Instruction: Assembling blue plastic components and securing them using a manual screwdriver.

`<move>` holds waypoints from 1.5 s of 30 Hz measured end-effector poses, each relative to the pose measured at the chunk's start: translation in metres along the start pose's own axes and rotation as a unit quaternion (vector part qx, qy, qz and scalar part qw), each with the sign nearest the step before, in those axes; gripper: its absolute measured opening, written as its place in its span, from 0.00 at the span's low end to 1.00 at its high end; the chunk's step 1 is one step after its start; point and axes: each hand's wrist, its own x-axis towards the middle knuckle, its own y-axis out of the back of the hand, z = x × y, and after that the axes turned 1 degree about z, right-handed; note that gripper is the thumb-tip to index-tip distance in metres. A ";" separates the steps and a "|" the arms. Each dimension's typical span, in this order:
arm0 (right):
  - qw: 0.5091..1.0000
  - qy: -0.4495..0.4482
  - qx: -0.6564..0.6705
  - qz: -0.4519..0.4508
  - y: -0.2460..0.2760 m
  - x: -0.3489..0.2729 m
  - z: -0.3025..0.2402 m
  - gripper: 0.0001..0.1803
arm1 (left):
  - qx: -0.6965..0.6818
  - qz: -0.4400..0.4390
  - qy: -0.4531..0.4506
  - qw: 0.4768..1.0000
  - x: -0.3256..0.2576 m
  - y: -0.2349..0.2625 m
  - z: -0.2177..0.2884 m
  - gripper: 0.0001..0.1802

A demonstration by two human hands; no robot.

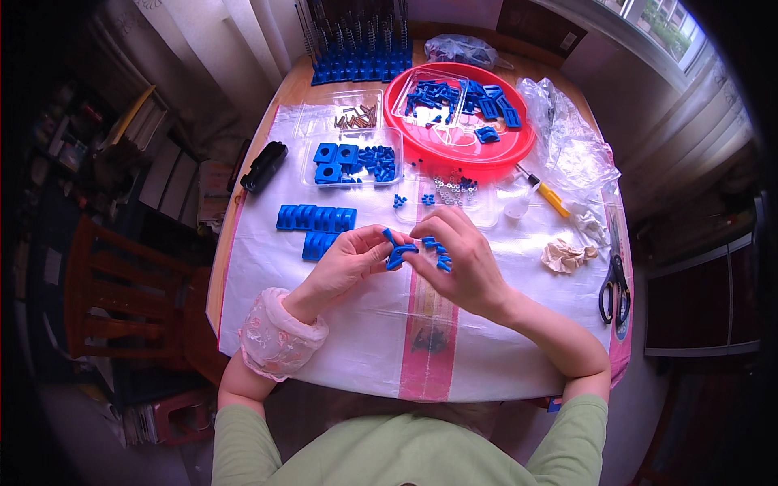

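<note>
Between my hands, over the near middle of the table, is a small blue plastic part with a narrow piece sticking up from it. My left hand pinches it from the left between thumb and fingers. From the right, my right hand closes its thumb and fingertips on the same part; the fingers partly hide it. Several small blue pieces lie on the cloth just beside my right fingers. Close to my left hand sit rows of blue curved blocks.
A clear box holds square and small blue parts; another box has brass-coloured pins. Behind stand a red tray of blue parts and a spring rack. Right: a yellow-handled screwdriver, crumpled paper, scissors. Left: a black case.
</note>
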 end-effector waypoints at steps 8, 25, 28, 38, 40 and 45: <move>0.999 -0.017 -0.036 0.036 -0.019 -0.010 -0.011 0.42 | -0.054 0.052 -0.050 0.996 0.001 -0.008 -0.011 0.14; 0.996 -0.028 0.074 0.041 -0.021 -0.012 0.000 0.34 | 0.256 0.108 -0.238 0.931 0.000 -0.016 -0.006 0.13; 0.995 -0.011 0.078 0.054 -0.020 -0.010 -0.001 0.34 | 0.339 0.123 -0.255 0.897 -0.003 -0.017 -0.001 0.13; 0.995 -0.006 0.088 0.044 -0.024 -0.014 0.005 0.34 | 0.325 0.119 -0.239 0.907 -0.003 -0.015 -0.006 0.10; 0.995 0.000 0.087 0.044 -0.025 -0.015 0.006 0.34 | 0.329 0.115 -0.235 0.908 -0.004 -0.015 -0.006 0.10; 0.996 0.007 0.077 0.041 -0.025 -0.015 0.007 0.34 | 0.324 0.115 -0.229 0.911 -0.004 -0.016 -0.005 0.09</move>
